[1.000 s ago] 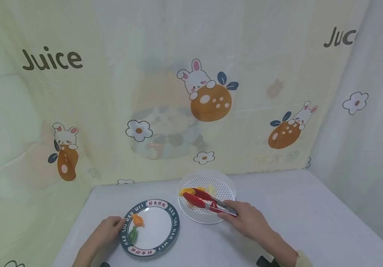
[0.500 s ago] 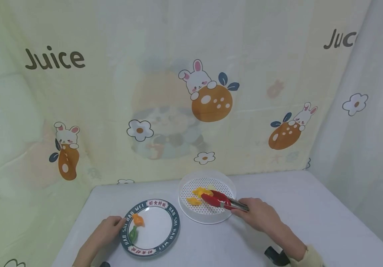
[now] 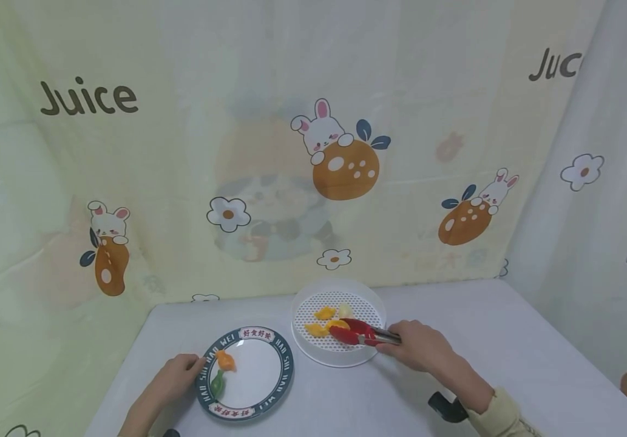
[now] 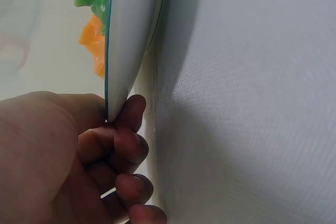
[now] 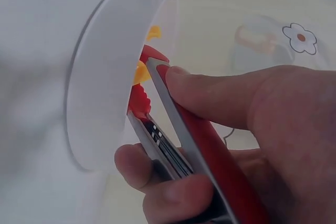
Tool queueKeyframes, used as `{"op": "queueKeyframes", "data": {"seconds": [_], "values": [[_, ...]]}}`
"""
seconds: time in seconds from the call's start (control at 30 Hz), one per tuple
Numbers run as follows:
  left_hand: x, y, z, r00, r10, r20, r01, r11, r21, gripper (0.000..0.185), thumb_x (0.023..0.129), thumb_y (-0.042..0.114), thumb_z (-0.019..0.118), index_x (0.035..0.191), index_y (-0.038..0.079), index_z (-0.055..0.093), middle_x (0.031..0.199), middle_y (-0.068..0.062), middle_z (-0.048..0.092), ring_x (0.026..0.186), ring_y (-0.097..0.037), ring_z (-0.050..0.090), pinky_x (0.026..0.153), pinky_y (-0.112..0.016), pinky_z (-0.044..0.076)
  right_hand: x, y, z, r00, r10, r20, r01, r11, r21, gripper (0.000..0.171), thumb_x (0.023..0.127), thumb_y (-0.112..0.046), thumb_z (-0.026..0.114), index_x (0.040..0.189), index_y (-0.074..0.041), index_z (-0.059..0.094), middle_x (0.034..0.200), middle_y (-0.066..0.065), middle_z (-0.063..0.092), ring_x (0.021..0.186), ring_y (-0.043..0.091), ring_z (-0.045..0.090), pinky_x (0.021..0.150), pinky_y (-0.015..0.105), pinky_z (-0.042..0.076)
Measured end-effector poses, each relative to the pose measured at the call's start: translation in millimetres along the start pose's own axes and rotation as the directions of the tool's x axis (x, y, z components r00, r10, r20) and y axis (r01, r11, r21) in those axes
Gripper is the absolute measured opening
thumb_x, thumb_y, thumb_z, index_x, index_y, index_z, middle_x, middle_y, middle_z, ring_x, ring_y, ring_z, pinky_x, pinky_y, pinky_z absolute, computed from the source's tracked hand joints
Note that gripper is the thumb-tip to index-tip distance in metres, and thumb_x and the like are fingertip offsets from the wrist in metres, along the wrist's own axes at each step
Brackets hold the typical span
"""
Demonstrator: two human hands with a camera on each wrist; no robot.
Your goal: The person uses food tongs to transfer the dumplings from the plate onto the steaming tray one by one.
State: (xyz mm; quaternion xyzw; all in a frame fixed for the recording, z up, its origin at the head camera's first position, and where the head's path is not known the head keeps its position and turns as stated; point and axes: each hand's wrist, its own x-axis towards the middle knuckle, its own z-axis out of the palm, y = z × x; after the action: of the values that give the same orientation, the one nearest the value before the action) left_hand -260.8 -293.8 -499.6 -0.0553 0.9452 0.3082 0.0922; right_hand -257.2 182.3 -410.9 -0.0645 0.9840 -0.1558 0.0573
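My right hand (image 3: 417, 346) grips red tongs (image 3: 358, 332) whose tips sit inside a white perforated tray (image 3: 369, 295), closed around an orange food piece (image 3: 337, 325). Two more orange pieces (image 3: 324, 313) and a pale one (image 3: 345, 311) lie in the tray. In the right wrist view my thumb and fingers (image 5: 220, 98) squeeze the tongs (image 5: 173, 124) over the tray's rim (image 5: 100, 103). My left hand (image 3: 175, 375) holds the left edge of a patterned plate (image 3: 284, 368), which carries an orange piece (image 3: 226, 360) and a green piece (image 3: 217, 383). The left wrist view shows fingers (image 4: 126, 129) under the plate rim (image 4: 123, 45).
A white table (image 3: 510, 352) carries everything, with bare surface to the right of the tray. A cartoon-print curtain (image 3: 291, 152) hangs close behind the table and along its right side. A dark wrist-camera mount (image 3: 444, 406) sits by my right forearm.
The tongs pulled back to the right inside the tray and their tips closed on an orange piece. The left hand and the plate stayed still.
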Motion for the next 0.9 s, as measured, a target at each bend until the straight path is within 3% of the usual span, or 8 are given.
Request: {"op": "queueKeyframes", "data": {"seconds": [0.13,0.23,0.43,0.53,0.9], "values": [[-0.4,0.9,-0.5,1.0,0.004,-0.003,-0.004,1.0,0.007,0.031,0.104,0.028,0.049,0.096,0.007,0.069,0.075,0.0,0.061,0.073,-0.015,0.055,0.068,-0.032,0.05,-3,-1,-7,1.0,-0.016,-0.019,0.016,1.0,0.002,0.048,0.086,-0.047,0.075,0.114,-0.008,0.071,0.077,0.0,0.059,0.071,0.017,0.051,0.06,0.031,0.038],[-0.7,0.9,-0.8,1.0,0.005,-0.003,-0.005,1.0,0.006,0.031,0.104,0.028,0.049,0.096,0.006,0.07,0.075,0.0,0.061,0.073,-0.015,0.056,0.069,-0.033,0.05,-6,-3,-12,0.999,-0.015,-0.042,0.017,0.999,0.036,0.063,0.083,-0.054,0.075,0.121,-0.005,0.067,0.083,0.001,0.062,0.074,0.017,0.053,0.06,0.031,0.04],[1.0,0.1,-0.9,1.0,-0.003,0.005,0.003,1.0,0.01,0.032,0.104,0.029,0.049,0.1,0.006,0.07,0.077,0.001,0.063,0.076,-0.014,0.058,0.074,-0.037,0.053,-10,-10,-16,0.995,0.028,-0.099,-0.012,0.988,0.156,0.094,0.076,-0.069,0.073,0.137,-0.001,0.053,0.117,0.014,0.066,0.096,0.025,0.06,0.074,0.039,0.057],[1.9,-0.1,-1.1,1.0,-0.008,0.012,0.008,1.0,0.01,0.033,0.104,0.03,0.049,0.101,0.005,0.07,0.078,0.001,0.064,0.078,-0.013,0.058,0.077,-0.039,0.054,-12,-16,-14,0.993,0.032,-0.113,-0.01,0.982,0.189,0.097,0.075,-0.068,0.075,0.14,-0.001,0.051,0.129,0.018,0.063,0.104,0.027,0.061,0.081,0.045,0.06],[0.1,2.6,-1.8,1.0,-0.024,0.017,0.024,1.0,0.009,0.033,0.105,0.031,0.049,0.101,0.006,0.07,0.079,0.001,0.064,0.079,-0.013,0.059,0.08,-0.041,0.055,-13,-40,-1,0.996,0.021,-0.09,-0.001,0.977,0.214,0.094,0.077,-0.062,0.077,0.142,0.0,0.05,0.132,0.016,0.061,0.107,0.027,0.059,0.089,0.049,0.057]]}}
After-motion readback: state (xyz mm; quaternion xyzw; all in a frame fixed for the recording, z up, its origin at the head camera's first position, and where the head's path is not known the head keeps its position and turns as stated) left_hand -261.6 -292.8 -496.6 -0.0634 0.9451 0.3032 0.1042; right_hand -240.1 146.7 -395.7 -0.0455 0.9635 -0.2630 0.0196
